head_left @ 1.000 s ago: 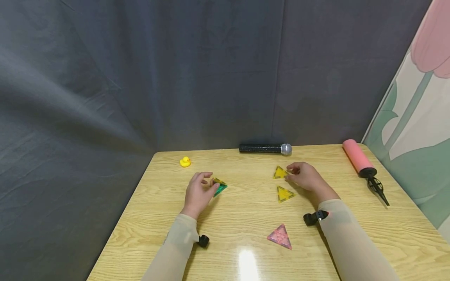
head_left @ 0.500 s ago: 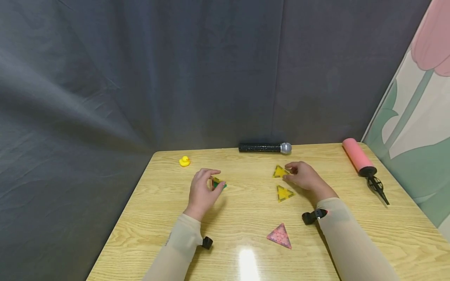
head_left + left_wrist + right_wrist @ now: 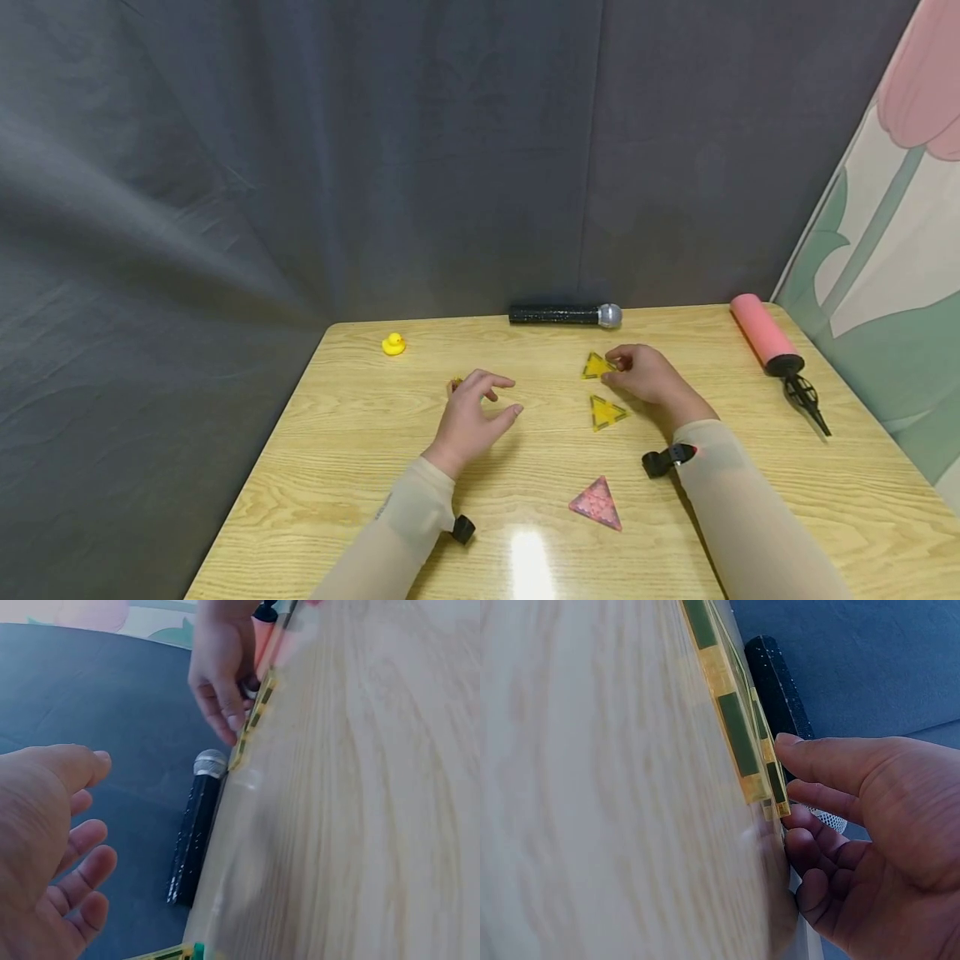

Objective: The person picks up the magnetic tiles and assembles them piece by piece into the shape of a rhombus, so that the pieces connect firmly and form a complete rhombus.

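Note:
My left hand (image 3: 474, 421) hovers over the middle of the table, fingers spread and holding nothing. Behind it, a small construction of a yellow and a green magnetic tile (image 3: 198, 951) is mostly hidden in the head view. At the back right, my right hand (image 3: 647, 375) has thumb and fingers curled at the right corner of a yellow triangular magnetic tile (image 3: 596, 367), pinching its edges. A second yellow triangular magnetic tile (image 3: 606, 412) lies just in front of it. Nearer to me is a pink triangular magnetic tile (image 3: 597, 503), flat on the table.
A black microphone (image 3: 558, 315) with a silver head lies along the back edge. The yellow rubber duck (image 3: 393, 344) sits at the back left. At the right stands out a pink balloon pump (image 3: 765, 335) with a black nozzle. A dark curtain (image 3: 465, 158) hangs behind the wooden table (image 3: 337, 433).
My left hand has let go of the yellow and green tiles and moved right, now covering most of them in the head view. My right hand has stayed at the yellow tile.

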Motion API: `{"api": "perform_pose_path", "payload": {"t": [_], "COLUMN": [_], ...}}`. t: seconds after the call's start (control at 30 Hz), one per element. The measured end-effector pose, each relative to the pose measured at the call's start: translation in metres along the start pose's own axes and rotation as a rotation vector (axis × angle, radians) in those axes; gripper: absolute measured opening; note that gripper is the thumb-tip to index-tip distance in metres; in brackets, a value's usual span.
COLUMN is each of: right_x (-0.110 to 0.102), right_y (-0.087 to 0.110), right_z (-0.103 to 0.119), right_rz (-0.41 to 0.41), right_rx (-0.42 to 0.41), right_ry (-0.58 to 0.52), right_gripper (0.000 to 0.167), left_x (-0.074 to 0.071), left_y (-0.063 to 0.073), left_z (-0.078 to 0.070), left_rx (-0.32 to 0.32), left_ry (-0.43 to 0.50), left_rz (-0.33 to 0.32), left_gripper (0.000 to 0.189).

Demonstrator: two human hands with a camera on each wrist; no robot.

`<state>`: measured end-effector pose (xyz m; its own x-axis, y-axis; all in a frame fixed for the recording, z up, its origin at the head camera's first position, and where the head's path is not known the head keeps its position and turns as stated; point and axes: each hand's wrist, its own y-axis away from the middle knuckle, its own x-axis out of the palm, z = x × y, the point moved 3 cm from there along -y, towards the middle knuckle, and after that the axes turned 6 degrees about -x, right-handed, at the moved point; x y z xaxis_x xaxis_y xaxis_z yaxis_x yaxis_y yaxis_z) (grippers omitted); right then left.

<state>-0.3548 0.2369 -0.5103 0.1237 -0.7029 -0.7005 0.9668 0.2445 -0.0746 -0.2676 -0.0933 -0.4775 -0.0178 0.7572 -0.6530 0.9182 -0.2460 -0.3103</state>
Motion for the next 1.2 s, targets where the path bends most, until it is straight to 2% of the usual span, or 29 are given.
{"api": "perform_pose_path", "payload": {"t": [0.2, 0.43, 0.6, 0.73, 0.87, 1.2], "right_x": [0.002, 0.004, 0.005, 0.005, 0.006, 0.009], "right_y": [-0.003, -0.005, -0.006, -0.006, -0.008, -0.010], "right_z": [-0.002, -0.001, -0.001, -0.001, -0.001, -0.002], "right_rz": [0.007, 0.013, 0.025, 0.022, 0.017, 0.060], "right_rx": [-0.009, -0.005, 0.002, -0.003, -0.004, -0.046], "right_ry": [-0.011, -0.021, -0.009, 0.009, 0.033, 0.054], "right_gripper": [0.050, 0.048, 0.047, 0.050, 0.053, 0.065], "left_x": [0.018, 0.033, 0.044, 0.052, 0.058, 0.067], "left_y": [-0.005, -0.011, -0.015, -0.018, -0.020, -0.019], "left_z": [0.004, 0.006, 0.007, 0.007, 0.005, 0.002], "left_rx": [-0.038, -0.036, -0.059, -0.043, -0.029, -0.044], "left_ry": [0.003, 0.008, 0.008, -0.015, -0.010, -0.020], "left_rz": [0.103, 0.144, 0.209, 0.249, 0.269, 0.340], "left_gripper": [0.035, 0.039, 0.039, 0.038, 0.038, 0.035]}}
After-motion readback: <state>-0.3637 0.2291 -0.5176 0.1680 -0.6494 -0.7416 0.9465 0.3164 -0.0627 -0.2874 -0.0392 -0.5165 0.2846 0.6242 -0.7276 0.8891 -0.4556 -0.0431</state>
